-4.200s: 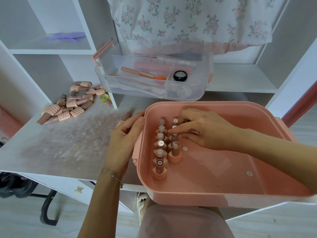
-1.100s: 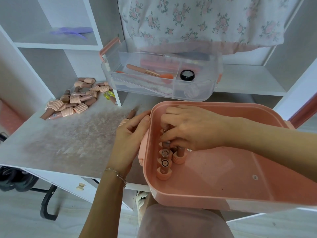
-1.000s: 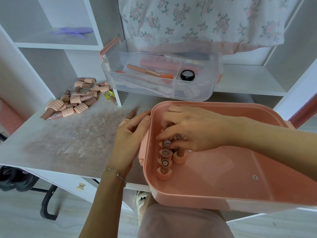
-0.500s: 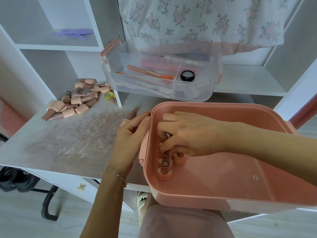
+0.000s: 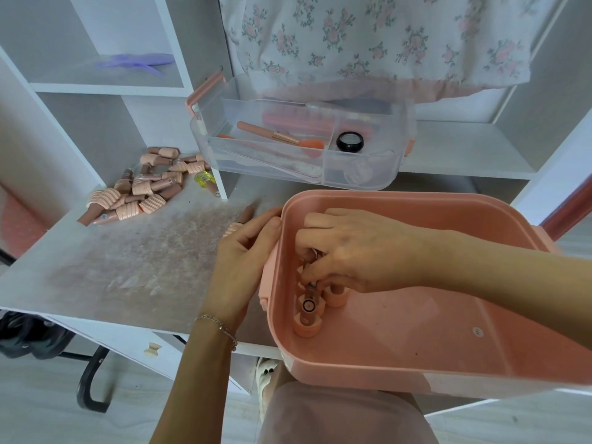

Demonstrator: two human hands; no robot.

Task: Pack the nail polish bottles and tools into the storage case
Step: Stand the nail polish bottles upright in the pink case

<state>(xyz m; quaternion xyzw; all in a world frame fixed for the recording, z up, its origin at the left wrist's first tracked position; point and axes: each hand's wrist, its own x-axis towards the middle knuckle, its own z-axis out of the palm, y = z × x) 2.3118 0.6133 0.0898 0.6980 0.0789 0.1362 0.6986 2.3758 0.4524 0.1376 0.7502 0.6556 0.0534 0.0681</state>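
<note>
The pink storage case (image 5: 416, 357) sits at the desk's front right. Several nail polish bottles (image 5: 308, 315) stand upside down in rows along its left wall. My right hand (image 5: 349, 248) reaches into the case and its curled fingers pinch one of those bottles; most of the row is hidden under it. My left hand (image 5: 243, 257) grips the case's left rim with the thumb on the edge. One more bottle (image 5: 238, 224) lies on the desk just behind my left fingers. A pile of loose nail polish bottles (image 5: 141, 187) lies at the desk's back left.
A clear tray (image 5: 362, 177) with a pink handle rests on the shelf behind the case, holding a brush (image 5: 278, 137), a nail file and a small black jar (image 5: 349, 141). White shelf partitions (image 5: 211, 149) stand behind the desk. A floral cloth (image 5: 368, 36) hangs above.
My right hand has slid toward me along the bottle rows and curled down over the nearer bottles. My left hand has stayed on the rim.
</note>
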